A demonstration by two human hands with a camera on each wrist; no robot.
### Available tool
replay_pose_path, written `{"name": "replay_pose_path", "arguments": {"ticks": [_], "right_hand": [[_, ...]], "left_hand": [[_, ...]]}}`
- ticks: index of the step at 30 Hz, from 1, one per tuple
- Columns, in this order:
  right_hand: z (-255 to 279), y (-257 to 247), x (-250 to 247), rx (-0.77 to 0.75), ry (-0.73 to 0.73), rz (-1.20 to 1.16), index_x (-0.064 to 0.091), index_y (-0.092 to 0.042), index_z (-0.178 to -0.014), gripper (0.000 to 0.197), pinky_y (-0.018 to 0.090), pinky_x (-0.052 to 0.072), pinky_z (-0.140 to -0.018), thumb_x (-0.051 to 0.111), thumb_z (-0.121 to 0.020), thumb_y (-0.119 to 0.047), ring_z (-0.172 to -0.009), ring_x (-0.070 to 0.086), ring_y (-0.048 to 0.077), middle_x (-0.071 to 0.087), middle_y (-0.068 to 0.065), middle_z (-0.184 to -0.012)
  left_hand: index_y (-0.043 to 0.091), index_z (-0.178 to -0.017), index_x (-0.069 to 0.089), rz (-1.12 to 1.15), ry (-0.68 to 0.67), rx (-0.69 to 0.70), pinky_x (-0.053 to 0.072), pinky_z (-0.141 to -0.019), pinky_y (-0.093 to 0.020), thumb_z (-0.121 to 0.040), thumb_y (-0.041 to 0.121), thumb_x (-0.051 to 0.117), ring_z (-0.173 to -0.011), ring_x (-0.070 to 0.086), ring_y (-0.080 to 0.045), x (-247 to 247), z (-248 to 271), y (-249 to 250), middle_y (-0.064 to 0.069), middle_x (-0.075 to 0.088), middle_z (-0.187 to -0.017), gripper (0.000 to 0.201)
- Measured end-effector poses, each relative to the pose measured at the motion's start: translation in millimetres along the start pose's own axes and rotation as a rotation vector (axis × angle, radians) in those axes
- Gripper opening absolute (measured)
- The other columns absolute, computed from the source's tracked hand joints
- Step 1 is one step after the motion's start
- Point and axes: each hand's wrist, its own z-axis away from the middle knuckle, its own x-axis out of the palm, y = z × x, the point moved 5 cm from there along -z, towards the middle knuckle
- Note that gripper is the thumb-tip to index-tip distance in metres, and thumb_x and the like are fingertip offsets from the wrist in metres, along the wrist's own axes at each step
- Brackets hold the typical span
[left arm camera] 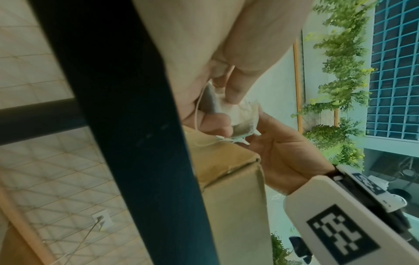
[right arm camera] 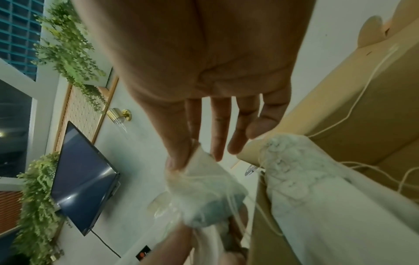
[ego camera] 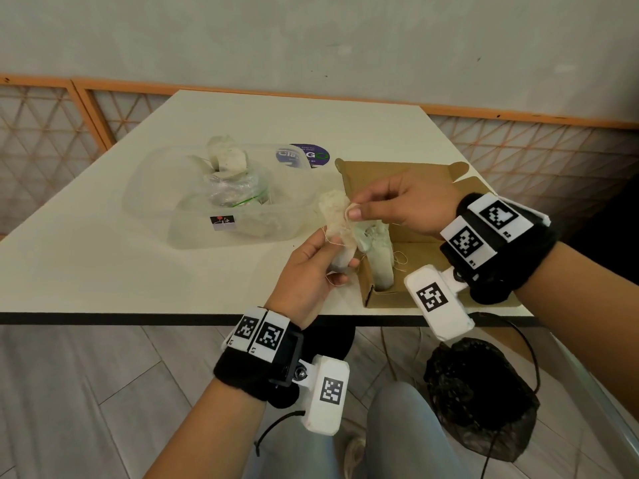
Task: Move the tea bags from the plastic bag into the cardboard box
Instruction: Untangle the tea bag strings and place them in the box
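Leftmost on the pale rectangular worktop (ego camera: 103,257) sits a clear plastic tub (ego camera: 152,202), and inside it a crumpled clear plastic bag (ego camera: 235,188) with pale tea bags (ego camera: 226,159) heaped on top. Bare worktop lies between the tub and the near edge, which is dark-rimmed. Next, the left hand (ego camera: 311,271) grips the lower end of a soft, off-white, wrinkled tea bag (ego camera: 337,223) with loose strings trailing, held just above the worktop beside the box's left wall. Meanwhile the right hand (ego camera: 397,205) pinches the top of that same bag between thumb and forefinger, the other fingers loosely straight. Rightmost, the open brown cardboard box (ego camera: 390,174) stands at the worktop's near right corner, flap raised, with more pale tea bags (ego camera: 380,257) upright inside.
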Motion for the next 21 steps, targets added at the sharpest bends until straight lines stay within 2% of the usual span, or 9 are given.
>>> {"name": "replay_pose_path", "arguments": {"ticks": [1,3,5,8,11,13,16,19,21], "right_hand": [[0.3,-1.1,-1.0,-0.013,0.021,-0.001,0.071,-0.016,-0.093,0.015,0.005,0.043,-0.064,0.071,-0.079,-0.021,-0.076,0.059,0.008,0.069,0.003,-0.088],[1.1,-2.8,-4.2,-0.047,0.063,0.001,0.071,-0.014,-0.097,0.018,0.001,0.039,-0.055,0.07,-0.08,-0.017,-0.065,0.057,-0.002,0.068,-0.008,-0.073],[1.6,-4.1,-5.9,-0.07,0.08,-0.007,0.071,-0.013,-0.098,0.018,0.0,0.039,-0.056,0.071,-0.08,-0.013,-0.058,0.055,-0.008,0.064,-0.015,-0.065],[1.2,-4.7,-3.1,-0.078,0.068,0.048,0.071,-0.012,-0.096,0.017,0.002,0.037,-0.057,0.071,-0.08,-0.013,-0.067,0.052,0.004,0.061,0.003,-0.078],[-1.7,-4.5,-3.7,-0.083,0.114,0.112,0.069,-0.008,-0.096,0.016,0.005,0.035,-0.053,0.069,-0.081,-0.014,-0.068,0.045,0.01,0.054,0.01,-0.081],[-3.8,-5.0,-6.0,-0.081,0.153,0.118,0.067,-0.006,-0.094,0.016,0.008,0.035,-0.055,0.068,-0.082,-0.015,-0.065,0.045,0.011,0.054,0.011,-0.079],[-7.7,-5.4,-9.7,-0.088,0.204,0.141,0.065,-0.007,-0.092,0.015,0.02,0.042,-0.063,0.067,-0.083,-0.019,-0.069,0.052,0.015,0.059,0.009,-0.079],[-9.2,-5.3,-12.1,-0.086,0.239,0.168,0.063,-0.009,-0.09,0.012,0.007,0.039,-0.049,0.067,-0.084,-0.019,-0.053,0.056,0.002,0.062,0.002,-0.07],[-10.2,-4.7,-15.1,-0.088,0.268,0.156,0.063,-0.011,-0.088,0.009,0.006,0.039,-0.046,0.066,-0.084,-0.018,-0.05,0.057,0.001,0.063,-0.002,-0.065]], "left_hand": [[0.018,-0.103,0.062,0.007,0.007,-0.003,0.042,-0.051,-0.017,-0.099,0.009,0.04,-0.064,0.059,-0.009,-0.7,-0.3,0.1,0.002,0.069,-0.08,0.024],[0.018,-0.101,0.063,0.002,0.018,-0.014,0.042,-0.051,-0.018,-0.1,0.011,0.04,-0.066,0.06,-0.01,-2.1,-0.7,-0.2,0.001,0.07,-0.081,0.023],[0.018,-0.102,0.063,-0.012,0.014,-0.027,0.042,-0.051,-0.018,-0.1,0.014,0.04,-0.068,0.062,-0.01,-2.3,-0.7,-1.1,0.0,0.07,-0.085,0.023],[0.017,-0.102,0.063,-0.014,-0.016,-0.037,0.042,-0.051,-0.017,-0.1,0.015,0.039,-0.07,0.063,-0.01,-0.7,-0.2,-1.2,0.002,0.071,-0.086,0.024],[0.015,-0.104,0.062,0.04,-0.045,-0.065,0.042,-0.05,-0.017,-0.1,0.016,0.038,-0.069,0.063,-0.012,0.8,0.8,-0.6,0.0,0.071,-0.087,0.024],[0.01,-0.11,0.06,0.097,-0.06,-0.092,0.042,-0.05,-0.017,-0.1,0.019,0.037,-0.069,0.062,-0.013,0.2,0.6,0.0,-0.005,0.069,-0.091,0.026],[0.004,-0.125,0.052,0.151,-0.095,-0.114,0.042,-0.05,-0.016,-0.1,0.024,0.035,-0.071,0.06,-0.013,-0.5,0.3,-0.2,-0.013,0.064,-0.103,0.036],[0.004,-0.128,0.05,0.178,-0.112,-0.126,0.042,-0.05,-0.016,-0.1,0.027,0.034,-0.071,0.06,-0.013,-1.0,-0.3,-1.6,-0.017,0.062,-0.109,0.04],[0.004,-0.127,0.05,0.196,-0.124,-0.125,0.042,-0.05,-0.017,-0.098,0.027,0.036,-0.071,0.059,-0.012,-0.6,-0.4,-1.4,-0.019,0.061,-0.11,0.039]]}}
